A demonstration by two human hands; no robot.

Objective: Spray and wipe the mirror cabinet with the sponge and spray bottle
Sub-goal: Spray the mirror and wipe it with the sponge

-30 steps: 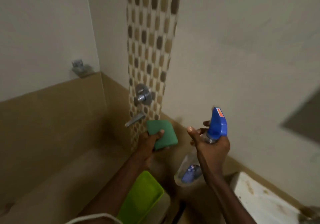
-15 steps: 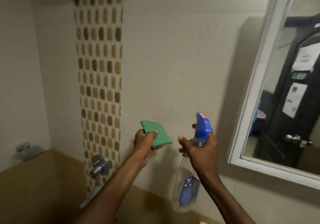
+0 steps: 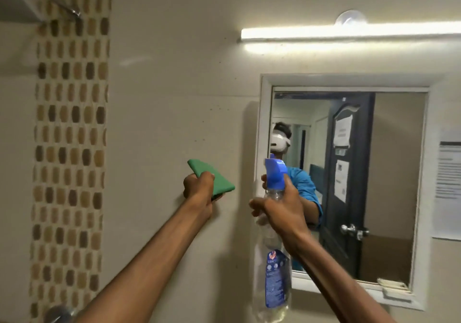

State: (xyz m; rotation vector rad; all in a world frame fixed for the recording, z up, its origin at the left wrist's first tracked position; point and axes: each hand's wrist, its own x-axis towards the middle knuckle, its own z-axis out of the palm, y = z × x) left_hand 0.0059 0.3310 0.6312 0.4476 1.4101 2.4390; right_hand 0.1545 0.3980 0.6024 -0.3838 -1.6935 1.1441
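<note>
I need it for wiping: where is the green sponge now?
In the head view, the sponge is left of centre, gripped by the left hand before the wall, left of the spray bottle.

cream tiled wall (image 3: 174, 85) | brown-beige mosaic tile strip (image 3: 71, 135) left of hands | lit white tube light (image 3: 349, 33) above | white paper notice (image 3: 447, 188) right

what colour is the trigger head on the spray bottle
Blue, on the spray bottle gripped by the right hand; the head view shows it clearly.
</note>
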